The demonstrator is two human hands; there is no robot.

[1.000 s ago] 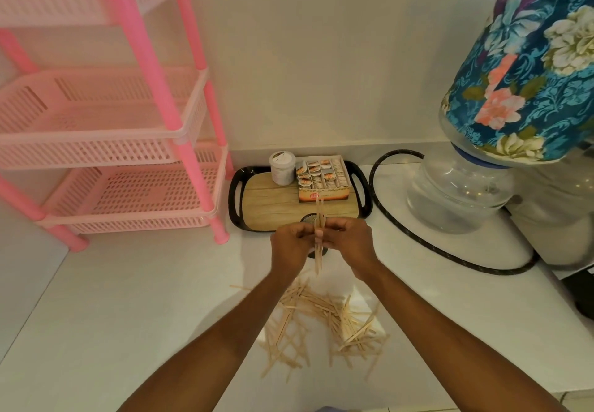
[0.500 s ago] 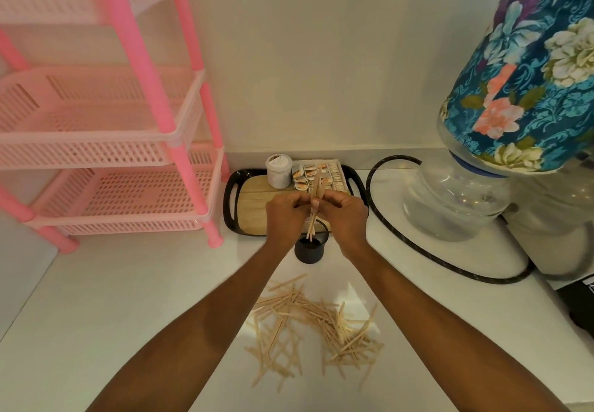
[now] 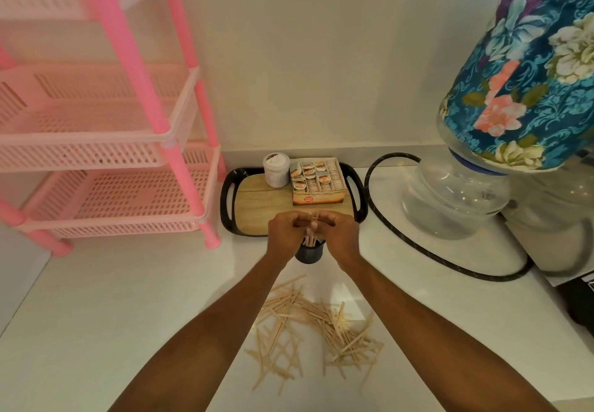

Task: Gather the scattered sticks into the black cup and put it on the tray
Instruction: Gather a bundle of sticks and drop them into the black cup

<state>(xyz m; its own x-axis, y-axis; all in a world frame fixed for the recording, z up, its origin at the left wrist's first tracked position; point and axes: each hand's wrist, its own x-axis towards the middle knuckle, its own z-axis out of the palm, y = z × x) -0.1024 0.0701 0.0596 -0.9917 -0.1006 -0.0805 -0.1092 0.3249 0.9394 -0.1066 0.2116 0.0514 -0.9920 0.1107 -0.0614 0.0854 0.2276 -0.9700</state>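
A small black cup [image 3: 309,253] stands on the white counter just in front of the tray [image 3: 257,215], which has a black rim and a wooden floor. My left hand [image 3: 286,235] and my right hand [image 3: 337,235] meet right above the cup, both closed on a bundle of wooden sticks [image 3: 311,235] whose lower ends reach into the cup. Many more loose sticks [image 3: 308,325] lie scattered on the counter between my forearms, nearer to me.
On the tray stand a white jar [image 3: 275,170] and an open box of sachets [image 3: 318,180]. A pink basket rack [image 3: 106,154] fills the left. A black cable [image 3: 418,251] loops around a water dispenser bottle [image 3: 456,193] with a floral cover at right.
Both hands carried the stick bundle forward from above the pile and lowered it, so its lower ends now sit inside the black cup.
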